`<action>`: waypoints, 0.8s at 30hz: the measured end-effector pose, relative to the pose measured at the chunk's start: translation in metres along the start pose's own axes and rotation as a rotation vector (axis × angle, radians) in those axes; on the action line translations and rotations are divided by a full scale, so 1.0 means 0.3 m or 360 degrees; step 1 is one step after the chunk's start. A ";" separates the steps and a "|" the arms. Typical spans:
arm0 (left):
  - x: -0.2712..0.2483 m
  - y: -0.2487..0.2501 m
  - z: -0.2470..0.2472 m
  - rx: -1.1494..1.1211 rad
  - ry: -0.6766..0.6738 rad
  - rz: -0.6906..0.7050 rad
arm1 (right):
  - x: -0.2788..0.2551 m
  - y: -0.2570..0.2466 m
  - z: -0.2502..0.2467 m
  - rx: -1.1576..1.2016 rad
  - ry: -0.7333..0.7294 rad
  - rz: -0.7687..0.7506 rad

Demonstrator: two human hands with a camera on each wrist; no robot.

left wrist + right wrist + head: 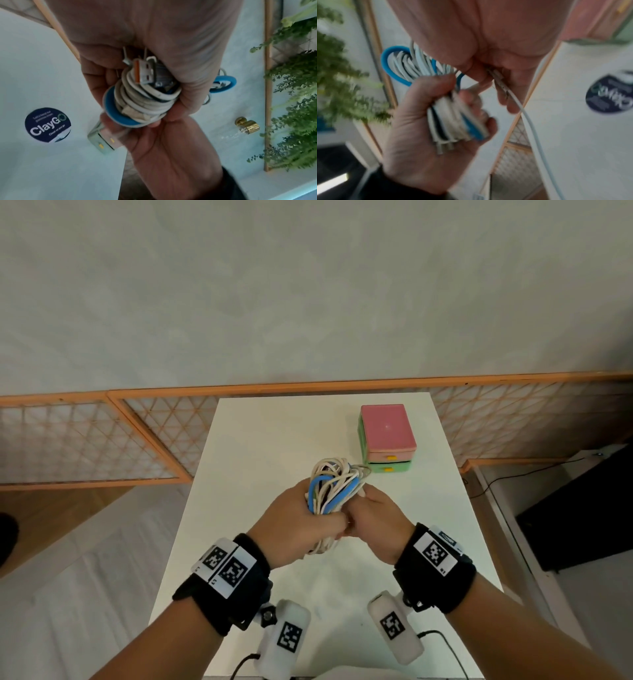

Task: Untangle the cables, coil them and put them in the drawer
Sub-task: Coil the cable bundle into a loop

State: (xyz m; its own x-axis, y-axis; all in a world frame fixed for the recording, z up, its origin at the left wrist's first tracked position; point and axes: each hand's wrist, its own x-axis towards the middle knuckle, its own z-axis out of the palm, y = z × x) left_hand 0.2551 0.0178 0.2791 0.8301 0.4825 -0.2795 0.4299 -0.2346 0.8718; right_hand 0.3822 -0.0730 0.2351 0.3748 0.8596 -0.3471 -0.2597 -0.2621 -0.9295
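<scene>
A bundle of white and blue cables (334,487) is held above the white table (274,446). My left hand (303,520) grips the bundle's lower part in a fist. In the left wrist view, the coiled cables (140,102) and a USB plug with an orange insert (144,71) show inside that fist. My right hand (371,513) is against the bundle's right side. In the right wrist view it (496,79) pinches a white cable's end, and that cable (536,135) trails downward. The small drawer unit (387,436), pink over green, stands behind with both drawers closed.
A round dark sticker (47,124) lies on the table. An orange lattice fence (102,440) runs behind the table, and a dark box (582,515) sits on the floor at right. Green plants (295,94) and a gold knob (247,125) are on the wall.
</scene>
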 end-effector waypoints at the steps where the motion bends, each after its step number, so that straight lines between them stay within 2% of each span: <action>1: 0.007 -0.002 0.011 -0.0009 0.0004 0.0004 | 0.005 0.008 0.007 0.0104 0.0020 -0.0007; 6: 0.032 -0.011 0.024 -0.0107 0.0042 -0.0017 | 0.016 0.004 0.008 0.0399 -0.0006 -0.0142; 14: 0.052 0.017 0.032 -0.0273 0.0055 0.0085 | 0.012 -0.019 -0.007 0.0513 -0.0171 -0.0225; 18: 0.073 0.008 0.015 -0.0409 0.0233 0.0028 | 0.020 -0.045 -0.026 0.0193 -0.0190 -0.0186; 20: 0.080 -0.001 -0.004 -0.0468 0.0324 -0.0021 | 0.017 -0.055 -0.042 0.0081 -0.0278 -0.0130; 22: 0.090 -0.012 -0.023 -0.0480 0.0367 -0.0075 | 0.012 -0.068 -0.051 0.0128 -0.0402 -0.0067; 24: 0.091 -0.008 -0.036 -0.0440 0.0387 -0.0067 | 0.005 -0.086 -0.048 0.0336 -0.0521 -0.0004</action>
State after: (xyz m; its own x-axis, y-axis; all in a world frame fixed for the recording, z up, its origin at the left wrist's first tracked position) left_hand 0.2729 0.0406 0.2737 0.6910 0.6809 -0.2426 0.3222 0.0102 0.9466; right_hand 0.4024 -0.0712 0.2568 0.0808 0.9635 -0.2553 -0.4492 -0.1935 -0.8723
